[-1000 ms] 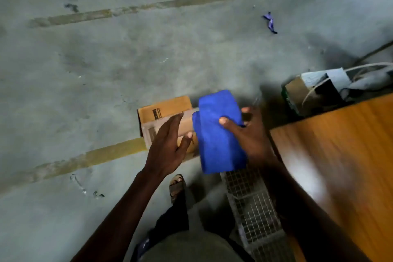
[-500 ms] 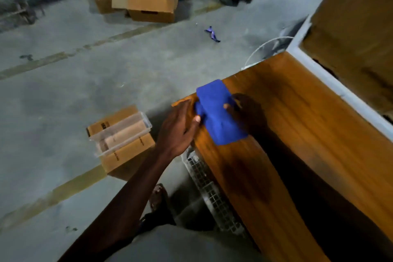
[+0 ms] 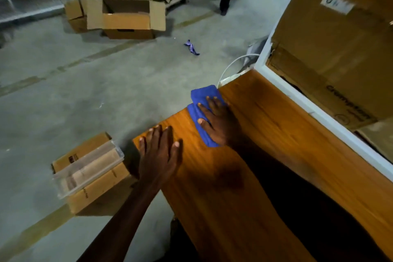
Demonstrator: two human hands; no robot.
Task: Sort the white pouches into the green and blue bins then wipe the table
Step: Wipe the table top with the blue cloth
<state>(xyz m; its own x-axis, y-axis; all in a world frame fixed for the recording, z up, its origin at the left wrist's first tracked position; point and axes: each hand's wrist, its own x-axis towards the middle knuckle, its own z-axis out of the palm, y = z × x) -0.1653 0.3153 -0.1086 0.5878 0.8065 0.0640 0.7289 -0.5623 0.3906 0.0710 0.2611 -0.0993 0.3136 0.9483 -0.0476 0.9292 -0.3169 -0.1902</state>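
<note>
A folded blue cloth [image 3: 203, 112] is pressed flat on the wooden table [image 3: 244, 176] at frame centre by the right hand [image 3: 221, 121], fingers straight. The left hand [image 3: 158, 155] is laid open on the table's corner, lower left of the cloth.

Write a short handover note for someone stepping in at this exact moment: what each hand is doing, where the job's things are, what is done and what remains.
Right hand: fingers spread flat, pressing the folded blue cloth onto the wooden table near its far left corner.
Left hand: open, palm down on the table's left edge, holding nothing.
No white pouches, green bin or blue bin are in view, so the sorting cannot be checked from here.
A cardboard box carrying a clear plastic tray sits on the floor left of the table.
Left: wipe the rest of the tabletop, which stretches toward the person.
</note>
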